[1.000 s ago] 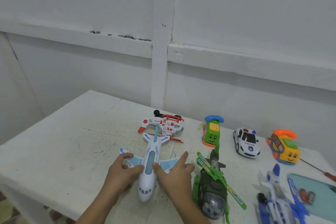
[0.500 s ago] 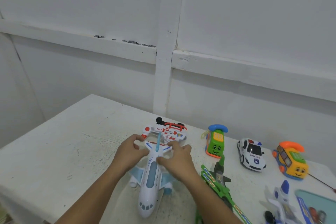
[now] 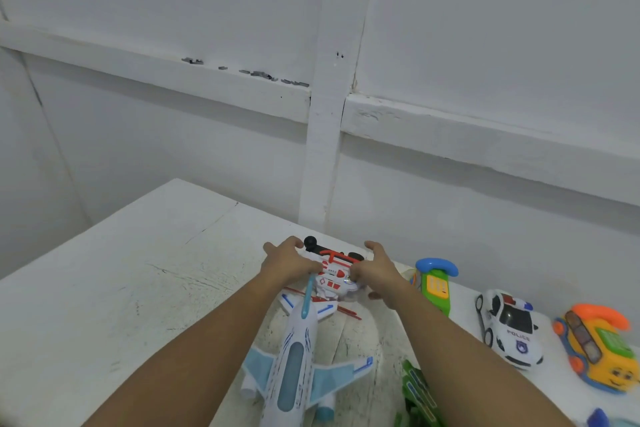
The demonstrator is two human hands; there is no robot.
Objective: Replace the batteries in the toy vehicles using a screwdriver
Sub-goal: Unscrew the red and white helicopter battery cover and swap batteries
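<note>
A red and white toy helicopter [image 3: 334, 273] lies near the back of the white table [image 3: 121, 288]. My left hand [image 3: 289, 262] grips its left end and my right hand [image 3: 379, 270] grips its right end, fingers curled round it. A white and light-blue toy airplane [image 3: 294, 354] lies just in front of it, between my forearms, nose toward me. No screwdriver shows in this view.
A green and yellow toy phone car [image 3: 436, 284], a white police car [image 3: 510, 328] and an orange and yellow toy phone car [image 3: 601, 347] stand in a row at the right. A green toy helicopter [image 3: 419, 395] lies at the bottom. The wall rises right behind the table.
Both hands left the airplane and reached further back onto the red and white helicopter. The airplane now lies on the table between my forearms. The camera tilted up.
</note>
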